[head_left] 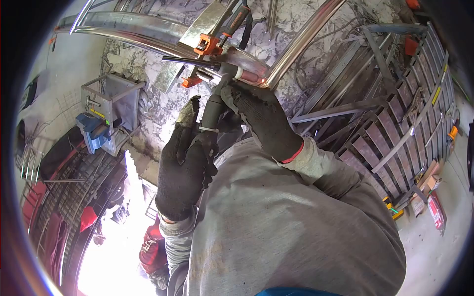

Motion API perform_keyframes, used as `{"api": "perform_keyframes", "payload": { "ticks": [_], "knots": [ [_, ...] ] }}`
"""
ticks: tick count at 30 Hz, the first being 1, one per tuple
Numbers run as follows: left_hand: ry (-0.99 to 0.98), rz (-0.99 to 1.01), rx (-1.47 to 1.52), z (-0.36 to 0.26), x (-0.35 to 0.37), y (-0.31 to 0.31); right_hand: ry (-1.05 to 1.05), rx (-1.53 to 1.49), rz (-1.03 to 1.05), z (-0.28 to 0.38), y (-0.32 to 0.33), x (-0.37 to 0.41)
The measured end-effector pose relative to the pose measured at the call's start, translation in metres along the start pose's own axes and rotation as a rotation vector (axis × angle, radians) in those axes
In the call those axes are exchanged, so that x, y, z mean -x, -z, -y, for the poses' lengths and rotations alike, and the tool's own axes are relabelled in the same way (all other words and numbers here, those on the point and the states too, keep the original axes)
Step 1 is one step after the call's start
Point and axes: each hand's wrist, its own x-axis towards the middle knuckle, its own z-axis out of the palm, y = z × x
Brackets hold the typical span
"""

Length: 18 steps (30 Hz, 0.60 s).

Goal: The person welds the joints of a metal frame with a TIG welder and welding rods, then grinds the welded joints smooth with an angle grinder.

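A TIG welding torch [213, 111] with a dark handle, a long black back cap and a pinkish cup points right. Its cup end is beside a glowing spot on a shiny metal tube [291, 43]. My left hand [182, 170], in a dark glove, is closed about the lower handle, with one worn fingertip sticking up. My right hand [264, 118], gloved with a red cuff edge, bends its fingers against the torch near its head; part of that grip is hidden. Just beyond, an orange-and-black bar clamp [210, 45] grips the metal work.
A blue vise [93, 132] is fixed to a metal stand [118, 106] at left. Slatted metal frames [390, 143] lean at right, with steel bars beside them. A person in a red sleeve [152, 249] is low at left, near very bright light. A yellow tape measure [393, 209] lies at lower right.
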Motion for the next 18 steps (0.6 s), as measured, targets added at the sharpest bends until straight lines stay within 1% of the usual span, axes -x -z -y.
{"api": "perform_keyframes", "payload": {
  "ticks": [1, 3, 7, 9, 11, 12, 15, 16, 18],
  "knots": [
    [-0.001, 0.000, 0.000, 0.003, 0.000, 0.001, 0.001, 0.000, 0.001, 0.000, -0.001, -0.001],
    [-0.031, 0.019, 0.043, 0.007, -0.001, 0.003, 0.013, -0.120, 0.012, -0.001, -0.003, -0.001],
    [-0.052, 0.011, 0.010, 0.006, -0.002, 0.000, 0.045, -0.050, 0.034, 0.007, -0.004, 0.002],
    [-0.106, -0.019, 0.019, 0.005, -0.002, -0.005, -0.096, -0.032, 0.025, 0.014, -0.004, 0.003],
    [-0.157, 0.073, -0.140, 0.010, -0.005, 0.005, -0.084, -0.010, 0.016, 0.010, -0.002, 0.003],
    [-0.009, 0.032, -0.039, -0.002, -0.001, 0.000, -0.072, 0.013, 0.006, 0.007, -0.001, 0.002],
    [-0.061, -0.014, -0.041, 0.003, 0.003, -0.003, -0.035, 0.079, -0.021, 0.002, 0.000, 0.000],
    [-0.089, -0.001, -0.027, 0.007, 0.003, -0.001, -0.037, -0.109, 0.058, 0.008, -0.001, 0.002],
    [-0.078, 0.002, -0.007, 0.009, 0.004, -0.001, -0.022, -0.062, 0.045, 0.007, -0.001, 0.002]
  ]
}}
